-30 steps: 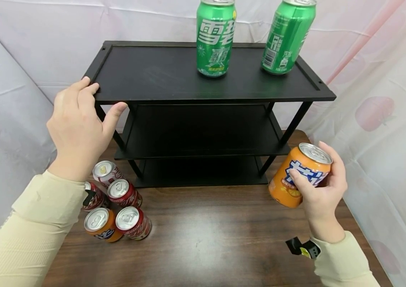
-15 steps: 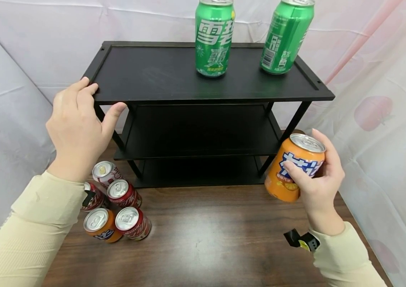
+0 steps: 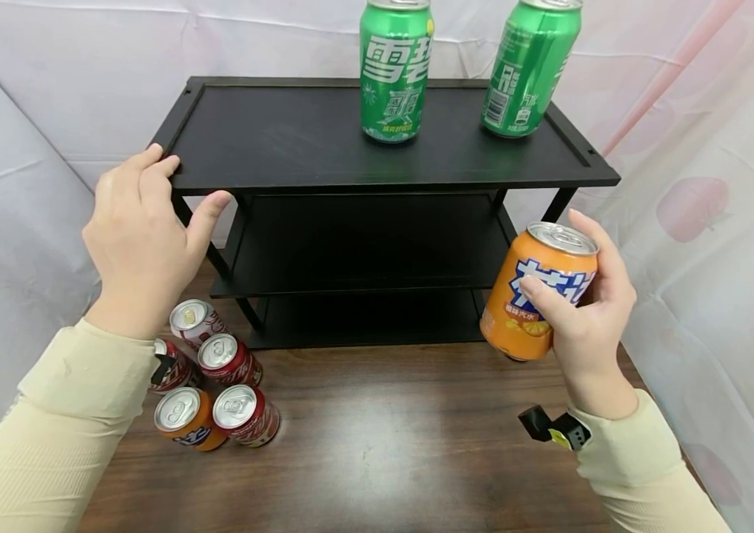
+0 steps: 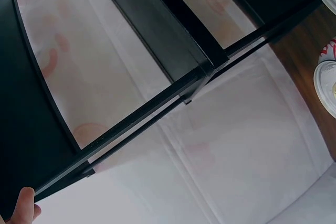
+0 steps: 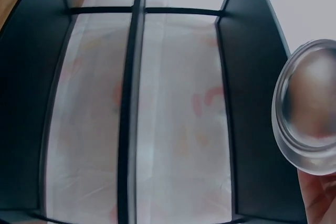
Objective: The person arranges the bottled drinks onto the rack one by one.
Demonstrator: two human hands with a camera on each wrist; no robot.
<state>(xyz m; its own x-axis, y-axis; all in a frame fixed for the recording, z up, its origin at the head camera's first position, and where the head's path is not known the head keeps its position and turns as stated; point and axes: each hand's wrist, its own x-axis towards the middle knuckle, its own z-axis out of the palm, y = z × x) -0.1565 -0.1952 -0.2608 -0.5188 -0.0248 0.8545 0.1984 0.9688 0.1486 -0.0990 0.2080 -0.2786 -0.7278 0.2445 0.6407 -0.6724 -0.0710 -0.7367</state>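
My right hand (image 3: 593,314) grips an orange soda can (image 3: 539,292) in the air, in front of the right end of a black three-tier shelf rack (image 3: 283,137). The can leans, its silver top up and to the right. In the right wrist view the can's rounded metal end (image 5: 310,108) shows beside the rack. My left hand (image 3: 143,237) rests on the left front corner of the top shelf, thumb stretched out along its front edge. A fingertip (image 4: 23,205) touches the shelf in the left wrist view.
Two green soda cans (image 3: 395,81) (image 3: 531,74) stand on the top shelf, centre-right and right. Several red and orange cans (image 3: 246,414) cluster on the wooden table (image 3: 377,444) beneath my left forearm. White patterned curtains (image 3: 716,259) hang behind and at both sides.
My right hand has raised the orange soda can and moved it slightly left, closer to the rack. The left hand stays at the shelf corner.
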